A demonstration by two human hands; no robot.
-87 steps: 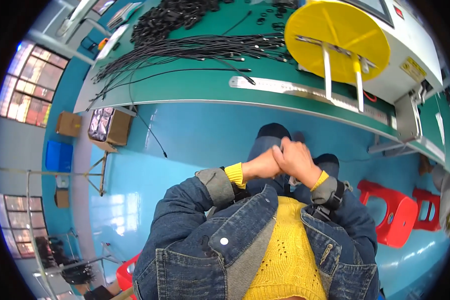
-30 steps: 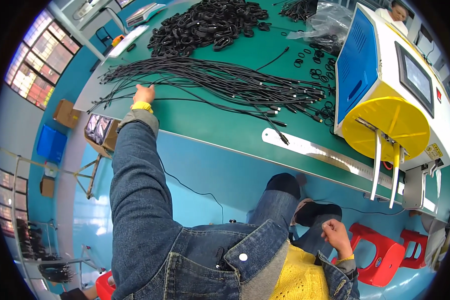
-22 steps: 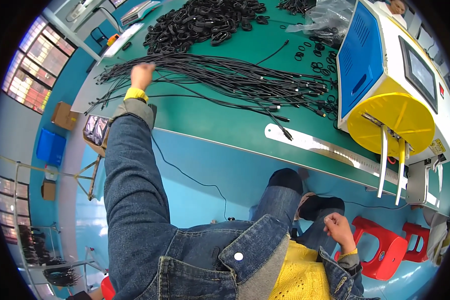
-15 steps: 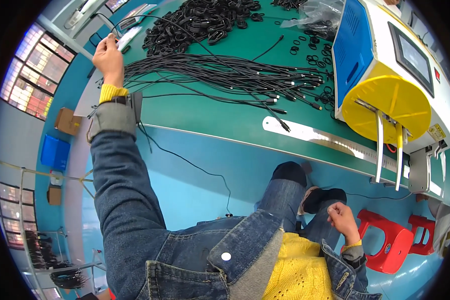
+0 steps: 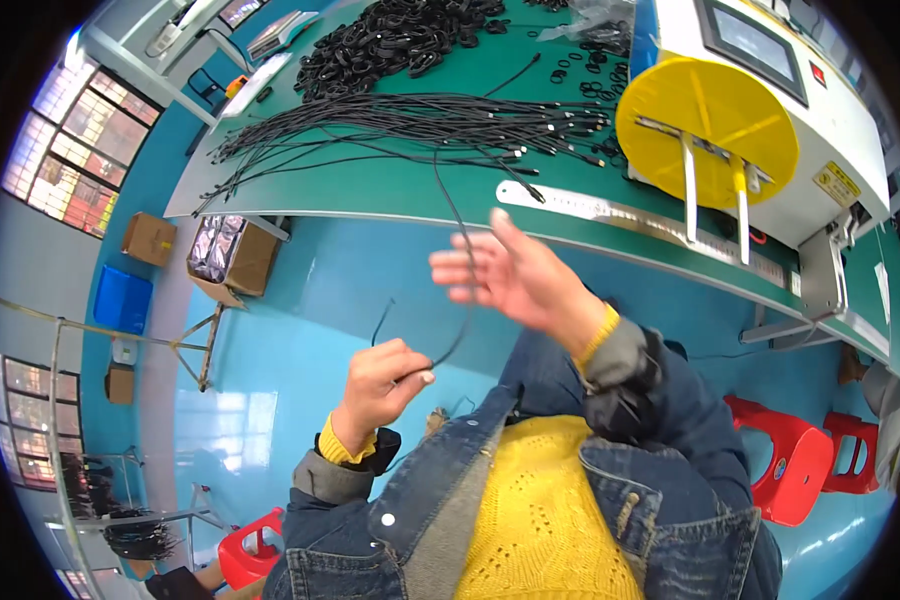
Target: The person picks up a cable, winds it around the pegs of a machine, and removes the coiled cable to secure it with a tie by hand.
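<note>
My left hand, low in front of the yellow sweater, is closed on a black cable. A short end of the cable sticks up beyond this hand. From there the cable curves upward past my right hand toward the table edge. My right hand is open, fingers stretched out and thumb raised, with the cable crossing its fingers. Beyond both hands, a bundle of straight black cables lies across the green table, connector ends toward the right.
Behind the bundle rises a heap of coiled black cables. A steel ruler lies along the table's front edge. At right stands a white machine with a yellow disc and two prongs. Red stools and a cardboard box are below.
My left hand has come down from the table's far left to my front, holding a cable. My right hand has risen from beside my lap to the cable and opened. The view has shifted.
</note>
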